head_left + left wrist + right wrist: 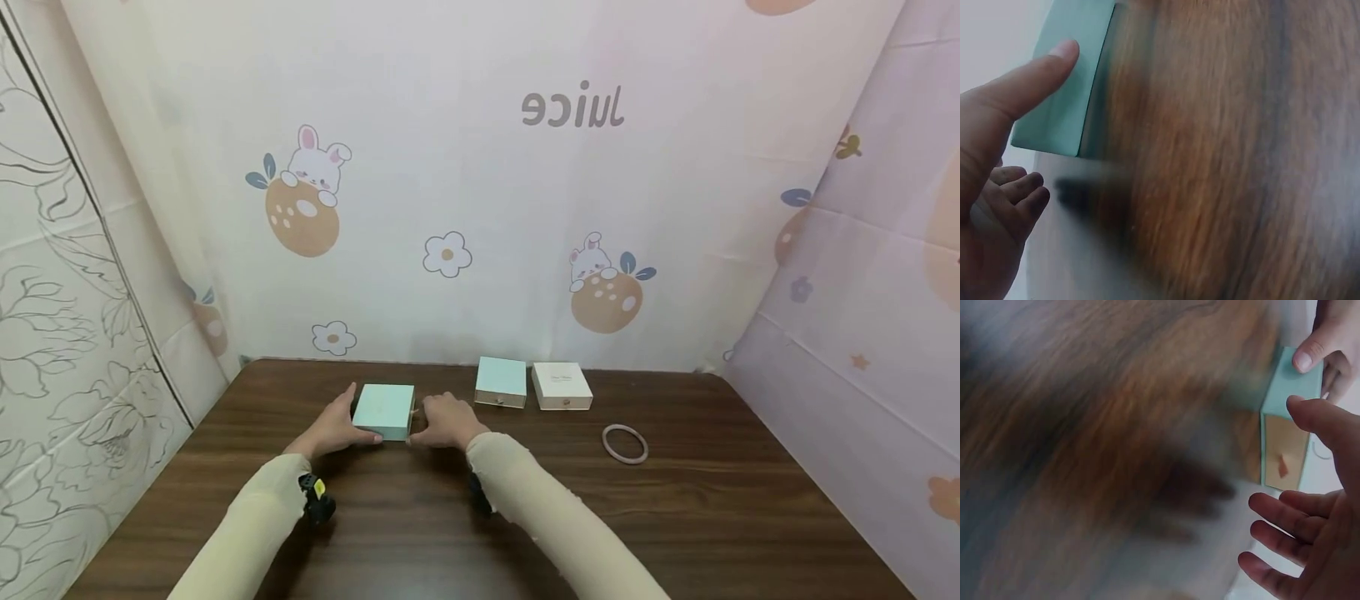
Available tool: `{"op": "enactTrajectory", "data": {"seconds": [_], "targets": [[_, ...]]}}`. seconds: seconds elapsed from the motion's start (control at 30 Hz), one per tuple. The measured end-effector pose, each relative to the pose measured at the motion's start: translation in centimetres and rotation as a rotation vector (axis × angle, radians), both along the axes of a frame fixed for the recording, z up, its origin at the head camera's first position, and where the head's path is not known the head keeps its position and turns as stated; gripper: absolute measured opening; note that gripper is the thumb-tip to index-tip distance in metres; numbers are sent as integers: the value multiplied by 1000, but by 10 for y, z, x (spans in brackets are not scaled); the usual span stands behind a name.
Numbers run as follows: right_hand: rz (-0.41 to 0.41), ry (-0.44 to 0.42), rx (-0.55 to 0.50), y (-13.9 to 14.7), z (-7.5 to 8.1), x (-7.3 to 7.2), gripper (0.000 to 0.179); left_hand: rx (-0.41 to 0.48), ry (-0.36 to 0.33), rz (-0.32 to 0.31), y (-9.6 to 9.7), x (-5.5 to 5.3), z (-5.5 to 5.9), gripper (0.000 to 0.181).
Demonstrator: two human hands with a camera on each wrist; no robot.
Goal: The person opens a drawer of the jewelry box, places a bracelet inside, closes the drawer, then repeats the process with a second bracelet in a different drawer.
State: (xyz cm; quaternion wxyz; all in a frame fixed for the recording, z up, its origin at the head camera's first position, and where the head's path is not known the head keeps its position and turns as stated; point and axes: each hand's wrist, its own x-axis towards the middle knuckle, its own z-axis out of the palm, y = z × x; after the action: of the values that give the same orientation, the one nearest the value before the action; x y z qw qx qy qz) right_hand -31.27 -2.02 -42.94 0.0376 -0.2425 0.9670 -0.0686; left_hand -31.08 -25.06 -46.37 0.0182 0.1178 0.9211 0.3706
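A mint-green drawer box (383,408) sits at the left of the table. My left hand (334,427) holds its left end, the thumb lying on the front face (1063,109) and the fingers around the left side. Beside the box's right end is my right hand (447,422), its fingers apart and slightly bent. In the right wrist view, the right thumb (1322,422) is by the box's near corner; whether it touches cannot be told. A small brownish pull tab (1283,466) sticks out of the beige drawer front (1285,447) at that end.
Toward the back edge stand a second mint box (501,381) and a white drawer box (562,385), side by side. A pinkish ring (626,444) lies to their right on the dark wooden table (705,492). Printed curtains (480,183) hang behind and at the sides.
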Motion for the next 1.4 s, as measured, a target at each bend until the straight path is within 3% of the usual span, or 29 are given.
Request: {"op": "enactTrajectory", "data": {"seconds": [0.43, 0.67, 0.97, 1.4], "targets": [[-9, 31, 27, -16, -12, -8, 68, 67, 43, -23, 7, -3, -5, 105], [7, 54, -25, -19, -14, -9, 54, 77, 32, -12, 9, -5, -6, 103], [31, 50, -25, -19, -13, -9, 46, 85, 17, 9, 8, -2, -3, 104], [20, 40, -33, -3, -5, -6, 53, 71, 64, 24, 22, -1, 3, 106]]}}
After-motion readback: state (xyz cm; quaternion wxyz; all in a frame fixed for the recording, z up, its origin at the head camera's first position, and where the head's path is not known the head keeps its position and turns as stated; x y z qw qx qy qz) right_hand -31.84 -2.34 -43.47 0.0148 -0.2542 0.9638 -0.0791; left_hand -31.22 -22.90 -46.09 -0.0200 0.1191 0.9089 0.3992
